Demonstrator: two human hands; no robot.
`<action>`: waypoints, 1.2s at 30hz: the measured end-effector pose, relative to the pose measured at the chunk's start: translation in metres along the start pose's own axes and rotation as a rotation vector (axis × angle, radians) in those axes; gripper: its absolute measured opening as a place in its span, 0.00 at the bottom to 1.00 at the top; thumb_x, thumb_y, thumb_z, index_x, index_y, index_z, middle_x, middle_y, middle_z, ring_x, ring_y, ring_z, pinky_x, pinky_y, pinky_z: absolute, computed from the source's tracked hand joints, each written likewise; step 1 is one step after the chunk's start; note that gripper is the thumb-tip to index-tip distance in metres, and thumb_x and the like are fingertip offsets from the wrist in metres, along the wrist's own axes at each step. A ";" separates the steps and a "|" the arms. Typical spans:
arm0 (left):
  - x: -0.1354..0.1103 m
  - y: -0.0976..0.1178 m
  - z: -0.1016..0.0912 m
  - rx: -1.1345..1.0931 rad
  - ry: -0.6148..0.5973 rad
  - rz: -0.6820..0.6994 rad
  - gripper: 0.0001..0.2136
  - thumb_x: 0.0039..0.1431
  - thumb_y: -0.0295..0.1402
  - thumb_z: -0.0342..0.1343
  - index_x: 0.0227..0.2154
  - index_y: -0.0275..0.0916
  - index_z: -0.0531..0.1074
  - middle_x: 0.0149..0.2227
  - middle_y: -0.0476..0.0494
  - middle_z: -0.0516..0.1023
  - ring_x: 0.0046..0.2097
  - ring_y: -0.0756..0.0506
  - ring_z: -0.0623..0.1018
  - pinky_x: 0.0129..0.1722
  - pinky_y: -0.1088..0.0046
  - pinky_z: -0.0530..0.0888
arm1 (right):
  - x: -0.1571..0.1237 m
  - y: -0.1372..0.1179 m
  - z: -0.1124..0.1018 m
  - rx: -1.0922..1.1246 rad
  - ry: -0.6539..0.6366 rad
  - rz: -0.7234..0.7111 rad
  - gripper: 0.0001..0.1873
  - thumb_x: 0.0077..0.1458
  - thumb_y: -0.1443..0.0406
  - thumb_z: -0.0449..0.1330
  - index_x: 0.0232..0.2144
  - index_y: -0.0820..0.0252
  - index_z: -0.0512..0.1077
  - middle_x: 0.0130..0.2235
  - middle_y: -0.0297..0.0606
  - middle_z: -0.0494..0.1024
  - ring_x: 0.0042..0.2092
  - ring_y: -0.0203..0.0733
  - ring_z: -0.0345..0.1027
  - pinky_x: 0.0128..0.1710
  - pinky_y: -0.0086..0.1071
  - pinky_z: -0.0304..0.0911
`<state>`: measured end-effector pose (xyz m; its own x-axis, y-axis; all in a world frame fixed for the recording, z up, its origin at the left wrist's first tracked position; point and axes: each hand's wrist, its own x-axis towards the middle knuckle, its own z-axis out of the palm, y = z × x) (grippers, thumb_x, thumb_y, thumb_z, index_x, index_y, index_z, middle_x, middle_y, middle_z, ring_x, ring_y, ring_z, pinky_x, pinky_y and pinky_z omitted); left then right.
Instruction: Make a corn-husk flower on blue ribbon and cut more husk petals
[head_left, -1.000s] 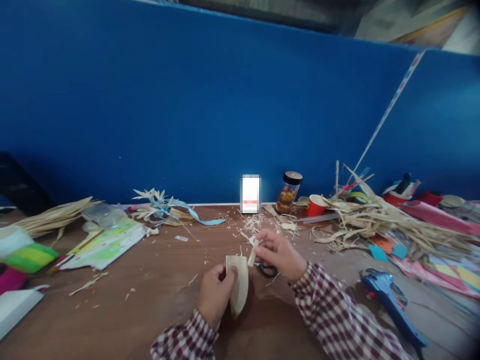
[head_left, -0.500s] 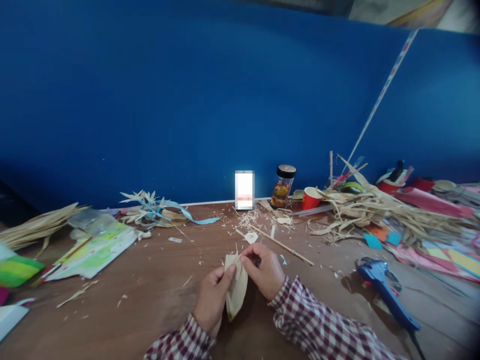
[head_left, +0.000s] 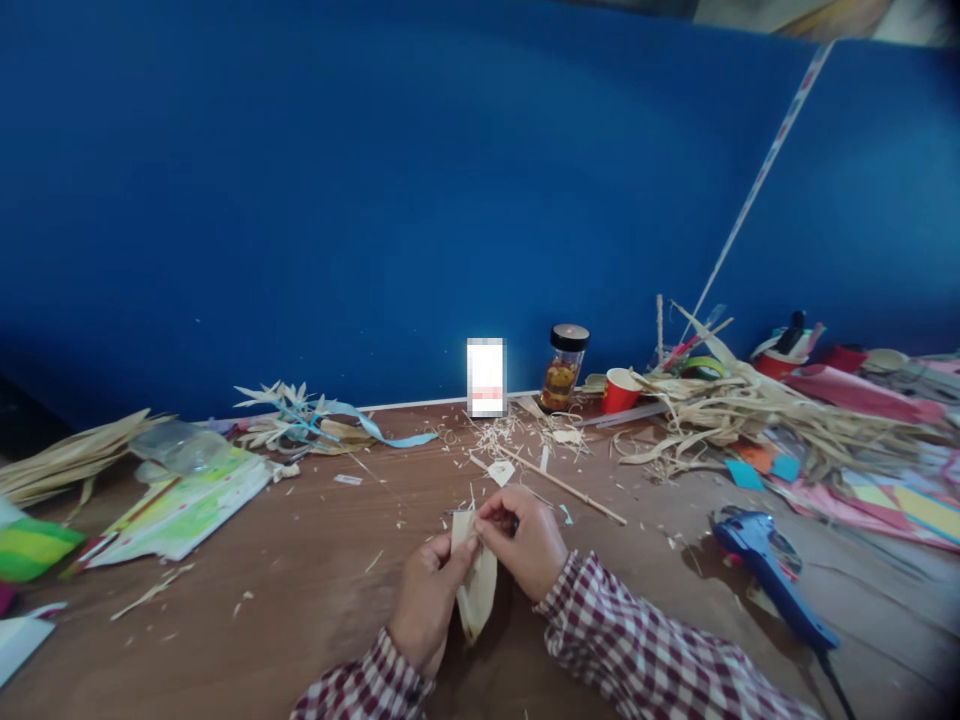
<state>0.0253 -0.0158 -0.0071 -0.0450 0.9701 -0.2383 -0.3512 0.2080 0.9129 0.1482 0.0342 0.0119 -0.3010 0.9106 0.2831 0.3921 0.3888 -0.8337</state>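
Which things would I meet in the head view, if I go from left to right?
Clear plastic container, left hand, pale leaf-shaped piece, right hand, red tapered paper cup, blue plastic glue gun.

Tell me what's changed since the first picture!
The right hand came in toward the body and now touches the upper end of the pale leaf piece. Before, it was apart from it, pinching a little strip; I can't tell if it still has that. The left hand still holds the pale leaf piece. The jar, red cup and blue glue gun stayed put.
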 end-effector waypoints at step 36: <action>-0.001 0.026 -0.011 0.309 0.199 0.221 0.18 0.43 0.36 0.60 0.38 0.35 0.70 0.32 0.41 0.79 0.34 0.44 0.77 0.33 0.72 0.71 | -0.004 -0.011 -0.001 0.455 -0.207 0.208 0.20 0.43 0.67 0.58 0.40 0.58 0.59 0.34 0.35 0.72 0.31 0.35 0.68 0.29 0.28 0.62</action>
<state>0.0056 -0.0127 0.0136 -0.2784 0.9587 -0.0575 -0.0175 0.0548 0.9983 0.1455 0.0258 0.0204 -0.4400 0.8976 0.0288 0.0592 0.0610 -0.9964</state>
